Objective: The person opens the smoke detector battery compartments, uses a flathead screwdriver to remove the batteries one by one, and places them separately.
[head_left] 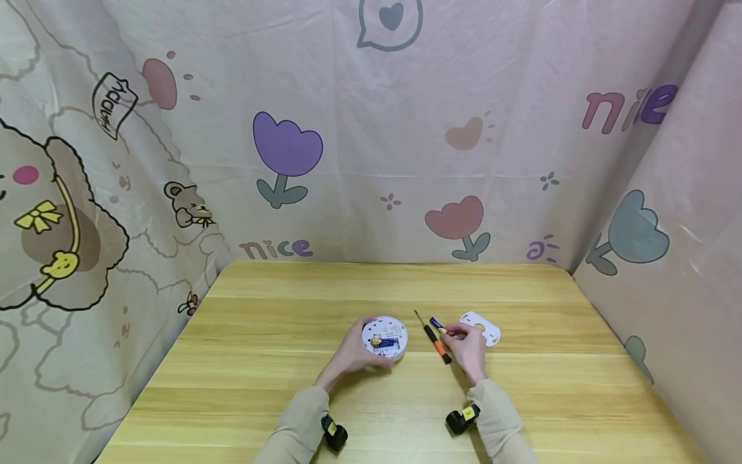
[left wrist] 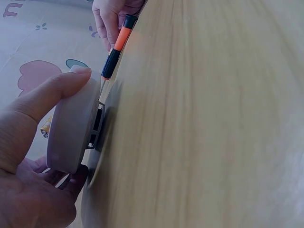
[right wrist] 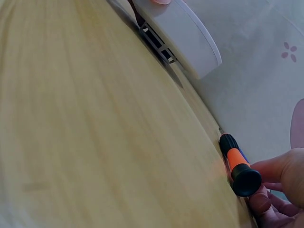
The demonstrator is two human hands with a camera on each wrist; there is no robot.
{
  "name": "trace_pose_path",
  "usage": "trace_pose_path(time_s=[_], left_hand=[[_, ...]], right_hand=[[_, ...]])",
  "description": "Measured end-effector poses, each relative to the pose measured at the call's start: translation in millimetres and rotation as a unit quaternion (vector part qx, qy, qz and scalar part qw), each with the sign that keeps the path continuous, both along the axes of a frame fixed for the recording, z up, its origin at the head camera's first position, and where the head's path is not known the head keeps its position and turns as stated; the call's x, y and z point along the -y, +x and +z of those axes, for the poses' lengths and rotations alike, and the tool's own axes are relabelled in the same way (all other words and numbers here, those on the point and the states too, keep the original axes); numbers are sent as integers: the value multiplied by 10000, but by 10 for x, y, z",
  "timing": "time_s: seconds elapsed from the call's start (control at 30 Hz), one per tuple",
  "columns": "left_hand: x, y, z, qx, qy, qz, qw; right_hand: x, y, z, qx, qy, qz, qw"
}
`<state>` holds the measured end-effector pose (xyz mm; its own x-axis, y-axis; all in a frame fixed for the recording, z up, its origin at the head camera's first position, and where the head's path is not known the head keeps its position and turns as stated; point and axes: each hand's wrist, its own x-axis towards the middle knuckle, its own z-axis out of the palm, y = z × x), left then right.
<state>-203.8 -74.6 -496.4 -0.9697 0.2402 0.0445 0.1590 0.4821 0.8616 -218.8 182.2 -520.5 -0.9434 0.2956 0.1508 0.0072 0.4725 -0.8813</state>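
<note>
My left hand (head_left: 355, 348) grips a round white device (head_left: 400, 328) by its rim, thumb on the near side. The device's underside faces up, and a blue-and-gold battery (head_left: 384, 342) lies in a recess there. In the left wrist view a gold battery end (left wrist: 46, 128) sticks out past the device's side. Over to the right, my right hand (head_left: 466, 348) pinches another blue-and-gold battery (head_left: 435, 322) by its near end, low over the table. A screwdriver (head_left: 436, 343) with a black-and-orange handle lies just left of that hand.
A white plate (head_left: 491, 334) with rounded ends lies on the wooden table (head_left: 261, 322), partly behind my right hand. Printed cloth (head_left: 359, 129) hangs at the back and both sides of the table.
</note>
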Motion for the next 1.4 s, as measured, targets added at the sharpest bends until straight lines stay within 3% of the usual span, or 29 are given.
trace_pose_path(time_s=[0.77, 1.13, 1.4], left_hand=[[0, 3, 5, 35, 23, -12, 10000], [-3, 2, 5, -62, 38, -39, 10000], [-8, 8, 7, -67, 28, -14, 10000]], right_hand=[[0, 12, 9, 27, 204, 62, 9998], [-11, 31, 8, 52, 62, 109, 9999], [-33, 48, 27, 71, -248, 357, 9990]])
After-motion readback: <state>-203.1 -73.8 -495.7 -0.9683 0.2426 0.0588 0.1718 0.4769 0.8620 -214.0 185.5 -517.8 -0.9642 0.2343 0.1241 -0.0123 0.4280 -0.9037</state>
